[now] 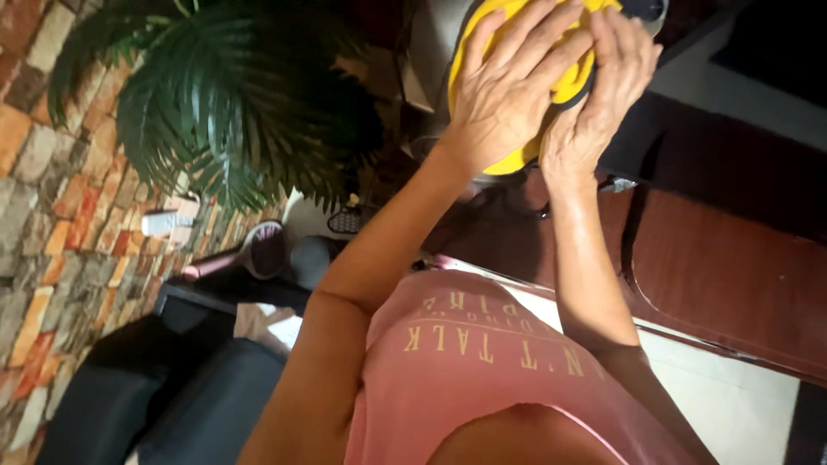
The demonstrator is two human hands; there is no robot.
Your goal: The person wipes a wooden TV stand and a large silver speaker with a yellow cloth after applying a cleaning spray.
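A yellow cloth pad [517, 159] with a dark edge is held up at the top of the view, against a grey surface. My left hand [504, 95] lies over its front with the fingers spread and pressing on it. My right hand [603, 90] grips the pad's right edge, fingers curled over the top. The two hands touch each other, and most of the pad is hidden under them. My pink shirt [482, 379] fills the bottom of the view.
A green palm plant [233, 103] stands at the upper left before a brick-pattern wall [52, 224]. Dark red-brown wooden furniture [732, 284] runs along the right. Black seats [172, 396] sit at the lower left, beside pale floor tiles [732, 405].
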